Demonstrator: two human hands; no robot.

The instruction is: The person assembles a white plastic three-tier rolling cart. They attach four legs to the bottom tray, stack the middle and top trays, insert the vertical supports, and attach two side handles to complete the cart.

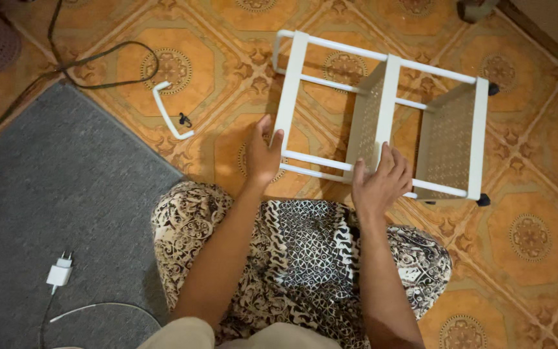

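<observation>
A white metal rack (382,97) lies on its side on the patterned orange floor tiles, with thin rods, perforated shelves and small black feet at its right end. My left hand (263,155) rests against the near rod at the rack's left end, fingers slightly apart. My right hand (380,181) lies on the near edge by the middle perforated shelf (364,123), fingers spread over the rod. Neither hand is clearly closed round a rod. My lap, in black-and-cream patterned cloth (305,258), is just below both hands.
A loose white U-shaped handle (166,113) lies on the tiles left of the rack, with a small black part (184,119) beside it. A grey rug (53,200) covers the left; a white charger plug (59,271) and cable lie on it. A dark cable (98,64) loops at top left.
</observation>
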